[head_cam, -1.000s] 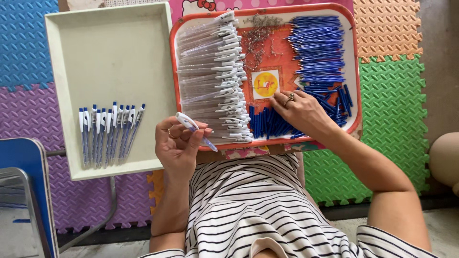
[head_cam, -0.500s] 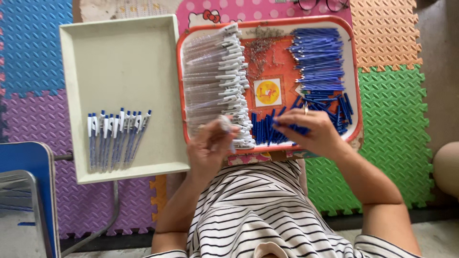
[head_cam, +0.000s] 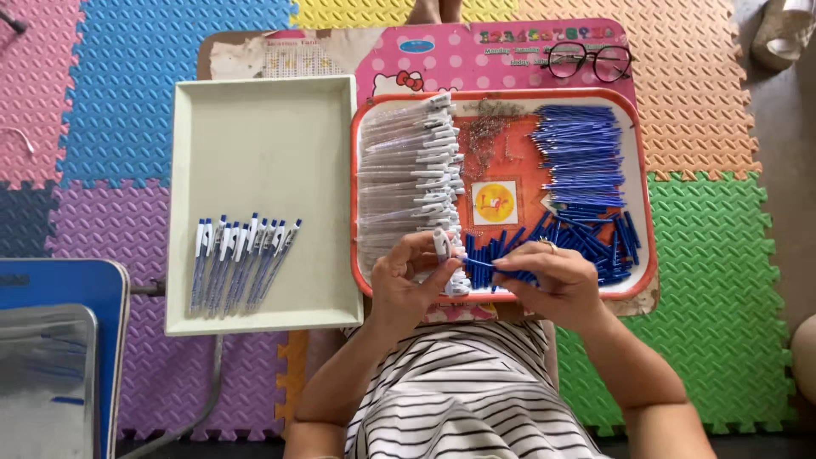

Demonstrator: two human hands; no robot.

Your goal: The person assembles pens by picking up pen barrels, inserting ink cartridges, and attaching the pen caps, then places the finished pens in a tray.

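Clear pen barrel with white clip end: held over near edge of the orange tray, long axis roughly near-to-far, slightly tilted. Blue refill: thin, lies left-to-right, its left tip meeting the barrel's lower end.

Left hand: fingers curled around the barrel, palm up, forearm rising from the striped lap. Right hand: pinches the refill between thumb and forefinger, ring on one finger, wrist angled in from the right.

Tray holds a stack of clear barrels at left, small springs in the middle, blue refills piled right. Hands sit just at its near rim.

Left, a cream tray, mostly bare; a row of finished pens near its near-left corner. Eyeglasses lie far, beyond the orange tray.
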